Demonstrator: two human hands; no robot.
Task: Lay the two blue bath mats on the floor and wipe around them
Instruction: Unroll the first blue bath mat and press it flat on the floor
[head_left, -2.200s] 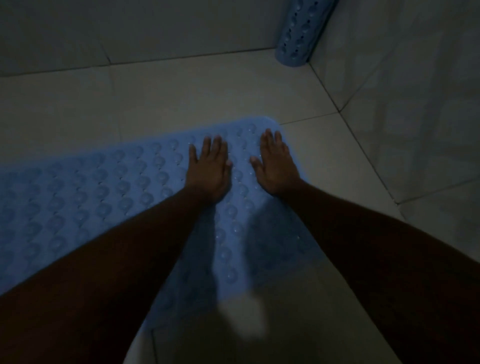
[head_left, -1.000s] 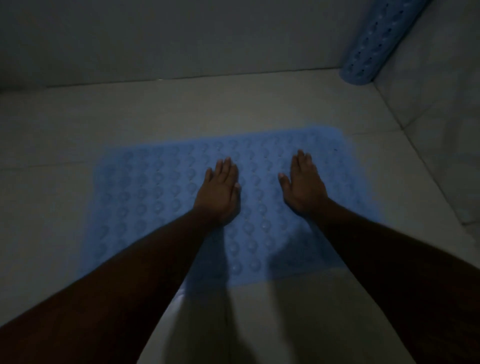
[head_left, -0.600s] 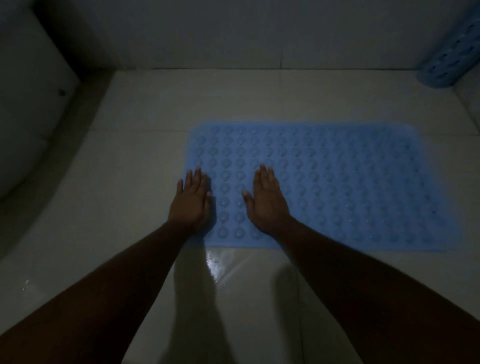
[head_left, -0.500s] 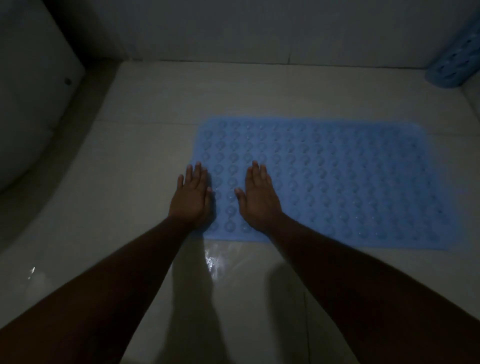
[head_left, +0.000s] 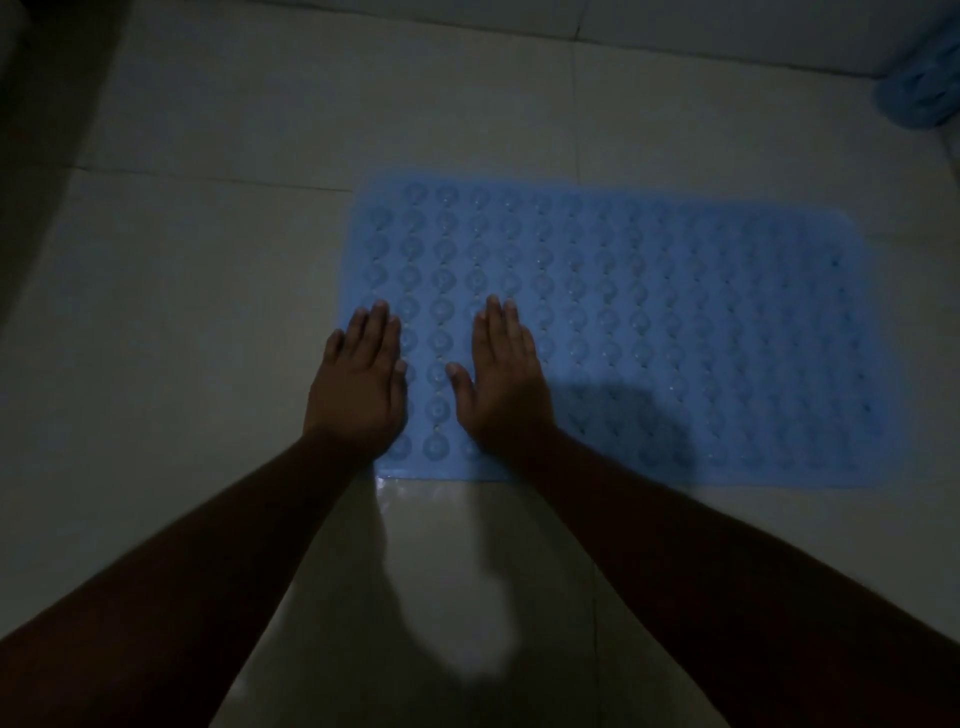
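A blue bath mat (head_left: 649, 322) with rows of round bumps lies flat on the pale tiled floor (head_left: 208, 291). My left hand (head_left: 358, 384) presses palm down on the mat's near left corner, partly over its left edge. My right hand (head_left: 501, 379) lies flat on the mat just to the right of it, fingers together. Neither hand holds anything. A second blue mat (head_left: 922, 88), still rolled, stands in the far right corner, cut off by the frame edge.
The room is dim. A wall base (head_left: 675, 31) runs along the far side. A dark white fixture edge (head_left: 21, 104) sits at the far left. The floor in front of the mat (head_left: 467, 571) shines wet.
Both hands have slid along the mat from its right end to its left end, still pressed flat. My view has swung left, so the rolled mat sits at the far right.
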